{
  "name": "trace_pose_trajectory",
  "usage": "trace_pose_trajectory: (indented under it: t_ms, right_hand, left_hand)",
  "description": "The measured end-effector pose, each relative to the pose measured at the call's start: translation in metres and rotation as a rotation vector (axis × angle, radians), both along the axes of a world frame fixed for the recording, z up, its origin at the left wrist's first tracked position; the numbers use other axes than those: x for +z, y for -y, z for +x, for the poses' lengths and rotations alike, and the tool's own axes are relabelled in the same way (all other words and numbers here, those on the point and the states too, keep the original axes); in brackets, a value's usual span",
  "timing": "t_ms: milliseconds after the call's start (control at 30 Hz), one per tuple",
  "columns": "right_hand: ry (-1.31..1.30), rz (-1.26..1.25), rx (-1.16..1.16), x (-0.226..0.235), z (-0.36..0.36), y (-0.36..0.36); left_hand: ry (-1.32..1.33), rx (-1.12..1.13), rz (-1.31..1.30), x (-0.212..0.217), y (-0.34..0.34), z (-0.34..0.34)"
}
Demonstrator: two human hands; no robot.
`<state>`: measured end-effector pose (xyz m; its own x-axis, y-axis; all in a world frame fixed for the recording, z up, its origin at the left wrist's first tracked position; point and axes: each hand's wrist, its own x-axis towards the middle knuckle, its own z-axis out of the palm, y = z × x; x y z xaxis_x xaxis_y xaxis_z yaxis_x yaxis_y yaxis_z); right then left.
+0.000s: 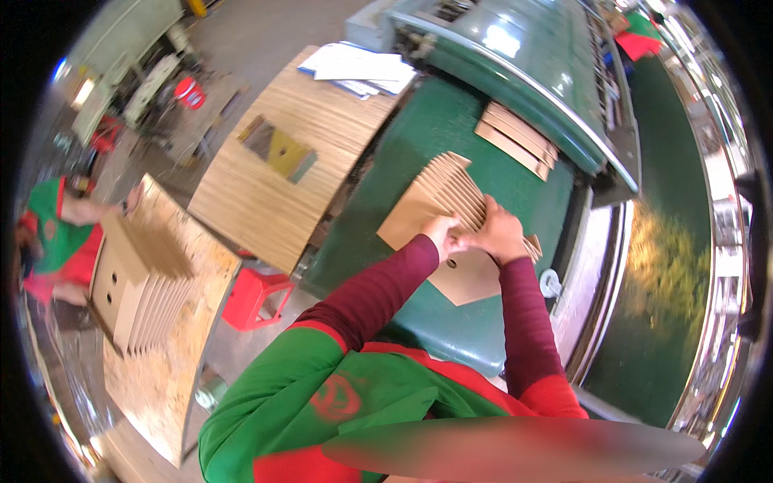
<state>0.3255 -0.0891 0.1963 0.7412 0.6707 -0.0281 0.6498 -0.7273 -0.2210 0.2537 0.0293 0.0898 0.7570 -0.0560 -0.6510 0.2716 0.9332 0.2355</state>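
A fanned stack of brown cardboard pieces [448,187] lies on the green conveyor belt [378,173] in front of me, its layered edges facing away and to the right. My right hand [501,232] is wrapped over the right part of the stack, thumb pointing inward. Close beside it, my left hand [440,234] grips the stack's near side with bent fingers. The two hands nearly meet, and some fingertips are hidden. Below them the flat face of a cardboard piece [475,282] shows a dark round hole.
More cardboard pieces [517,138] lie under the front of a green machine [515,48]. A wooden table [282,217] at left bears papers [358,68] and a yellowish plate [279,148]. A red stool [256,298] stands beside it. Far left, a co-worker handles a cardboard stack [137,282].
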Motion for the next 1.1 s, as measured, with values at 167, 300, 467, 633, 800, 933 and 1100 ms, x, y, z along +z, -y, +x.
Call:
trace_pose_trajectory:
  t_ms: [167, 300, 467, 633, 800, 933, 1100]
  right_hand:
    - [-0.052, -0.228, -0.199, 0.009, -0.014, -0.028]
    - [-0.088, -0.314, -0.175, 0.021, -0.030, -0.039]
    - [-0.088, -0.144, -0.278, 0.018, -0.096, -0.024]
    - [-0.034, 0.047, -0.361, 0.037, -0.172, -0.029]
    - [-0.508, 0.956, -0.222, 0.107, -0.248, -0.106]
    - [-0.614, 1.400, 0.072, 0.140, -0.348, -0.212]
    - [-1.296, 1.598, 0.026, 0.154, -0.486, -0.354]
  left_hand:
    - [0.328, -0.314, 0.314, -0.016, -0.006, -0.037]
    - [0.125, -0.368, 0.330, -0.029, -0.014, -0.109]
    - [-0.107, -0.371, 0.634, -0.068, -0.100, -0.260]
    - [-0.276, 0.071, 1.338, -0.089, -0.203, -0.466]
    - [-0.852, 0.601, 1.567, -0.082, -0.265, -0.674]
    - [-1.504, 0.754, 1.795, -0.073, -0.305, -0.787]
    - [-1.972, 0.110, 1.268, -0.077, -0.334, -0.817]
